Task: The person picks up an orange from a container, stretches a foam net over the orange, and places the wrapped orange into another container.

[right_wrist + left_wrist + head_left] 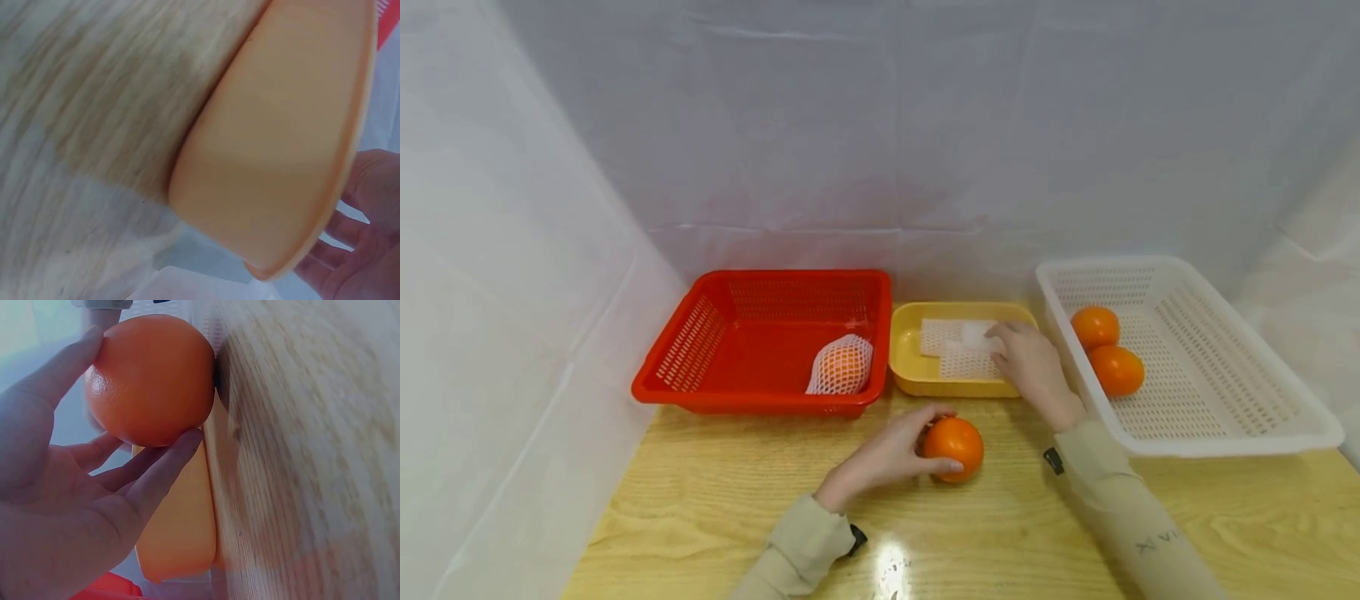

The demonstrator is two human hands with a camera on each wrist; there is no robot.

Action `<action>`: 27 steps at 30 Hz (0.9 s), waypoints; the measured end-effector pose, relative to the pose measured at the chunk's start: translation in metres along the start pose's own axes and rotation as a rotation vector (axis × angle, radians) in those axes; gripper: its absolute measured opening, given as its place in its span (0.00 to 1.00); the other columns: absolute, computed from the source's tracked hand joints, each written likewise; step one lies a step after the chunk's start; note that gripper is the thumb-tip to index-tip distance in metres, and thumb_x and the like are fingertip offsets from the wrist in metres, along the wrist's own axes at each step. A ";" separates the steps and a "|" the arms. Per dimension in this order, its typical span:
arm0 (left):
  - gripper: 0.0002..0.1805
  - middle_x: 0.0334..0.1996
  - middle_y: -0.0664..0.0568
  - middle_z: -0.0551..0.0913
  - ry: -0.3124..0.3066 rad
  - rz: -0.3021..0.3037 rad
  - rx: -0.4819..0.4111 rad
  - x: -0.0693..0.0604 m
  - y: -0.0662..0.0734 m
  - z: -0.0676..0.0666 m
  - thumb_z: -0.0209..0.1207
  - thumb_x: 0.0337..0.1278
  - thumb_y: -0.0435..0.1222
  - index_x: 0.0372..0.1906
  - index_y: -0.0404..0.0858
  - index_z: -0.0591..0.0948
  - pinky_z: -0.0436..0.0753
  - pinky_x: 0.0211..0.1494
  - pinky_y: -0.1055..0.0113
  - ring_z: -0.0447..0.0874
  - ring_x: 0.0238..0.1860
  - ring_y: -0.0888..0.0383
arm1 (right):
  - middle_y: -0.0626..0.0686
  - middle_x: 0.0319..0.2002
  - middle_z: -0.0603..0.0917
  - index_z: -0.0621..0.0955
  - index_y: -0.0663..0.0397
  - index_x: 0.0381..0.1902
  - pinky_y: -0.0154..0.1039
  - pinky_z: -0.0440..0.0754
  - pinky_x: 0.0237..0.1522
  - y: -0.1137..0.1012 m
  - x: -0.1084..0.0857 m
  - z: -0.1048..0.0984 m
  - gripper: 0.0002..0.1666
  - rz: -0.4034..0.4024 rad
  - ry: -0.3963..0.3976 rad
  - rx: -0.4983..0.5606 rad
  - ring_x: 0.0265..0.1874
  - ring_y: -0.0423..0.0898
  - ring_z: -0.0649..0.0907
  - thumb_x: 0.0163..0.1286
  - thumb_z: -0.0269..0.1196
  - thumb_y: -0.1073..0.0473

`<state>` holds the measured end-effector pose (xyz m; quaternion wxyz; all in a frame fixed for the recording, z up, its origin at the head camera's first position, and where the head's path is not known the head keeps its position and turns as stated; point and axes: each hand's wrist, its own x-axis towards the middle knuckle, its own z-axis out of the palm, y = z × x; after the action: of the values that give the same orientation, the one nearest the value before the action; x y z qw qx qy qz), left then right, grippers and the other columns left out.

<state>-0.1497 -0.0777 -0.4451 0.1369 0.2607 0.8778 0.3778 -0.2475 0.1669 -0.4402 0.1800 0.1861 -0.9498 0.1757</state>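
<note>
My left hand [898, 450] holds a smooth, round orange fruit [953, 450] just above or on the table, thumb on the near side and fingers round the far side. In the left wrist view, the fruit [153, 381] sits between thumb and fingertips. My right hand [1033, 364] reaches into a shallow yellow tray [917, 387], its fingers at the white foam nets [967, 358] lying flat there. From the right wrist, the tray wall hides those fingertips; the visible right-hand fingers [350, 240] are spread from the thumb.
A red basket [760, 404] at the left contains a fruit in a white foam net [841, 367]. A white basket [1217, 446] at the right contains two bare orange fruits [1117, 372]. All stand on a wooden table [700, 492] before white sheeting [820, 150].
</note>
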 end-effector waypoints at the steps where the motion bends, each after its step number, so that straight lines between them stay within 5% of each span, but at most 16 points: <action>1: 0.41 0.65 0.53 0.77 -0.001 -0.001 -0.003 0.000 0.000 0.000 0.70 0.57 0.56 0.72 0.45 0.71 0.78 0.62 0.56 0.76 0.59 0.57 | 0.62 0.47 0.84 0.84 0.61 0.48 0.52 0.84 0.32 0.001 0.000 0.001 0.16 0.003 0.001 -0.007 0.37 0.59 0.84 0.62 0.72 0.67; 9: 0.42 0.65 0.52 0.77 -0.003 -0.013 0.005 -0.003 0.000 0.000 0.69 0.58 0.56 0.73 0.45 0.69 0.76 0.64 0.54 0.75 0.62 0.56 | 0.61 0.40 0.86 0.85 0.61 0.42 0.51 0.83 0.30 0.003 0.000 0.007 0.10 0.032 0.058 -0.019 0.32 0.59 0.84 0.64 0.65 0.71; 16: 0.43 0.68 0.53 0.74 -0.011 -0.011 0.000 -0.004 0.001 0.000 0.68 0.58 0.57 0.74 0.45 0.68 0.75 0.65 0.53 0.74 0.64 0.55 | 0.62 0.40 0.88 0.85 0.61 0.47 0.52 0.82 0.29 -0.003 -0.002 0.002 0.09 0.094 0.177 0.009 0.29 0.60 0.85 0.71 0.64 0.64; 27: 0.45 0.70 0.52 0.72 -0.010 -0.041 0.023 -0.002 0.001 0.002 0.67 0.58 0.59 0.76 0.45 0.66 0.75 0.65 0.51 0.73 0.64 0.53 | 0.57 0.42 0.89 0.84 0.57 0.46 0.49 0.87 0.35 -0.023 -0.010 -0.019 0.10 0.049 0.286 0.281 0.34 0.54 0.88 0.70 0.68 0.60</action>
<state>-0.1472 -0.0775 -0.4456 0.1462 0.2461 0.8867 0.3632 -0.2239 0.1572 -0.4212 0.2810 0.1593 -0.8848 0.3357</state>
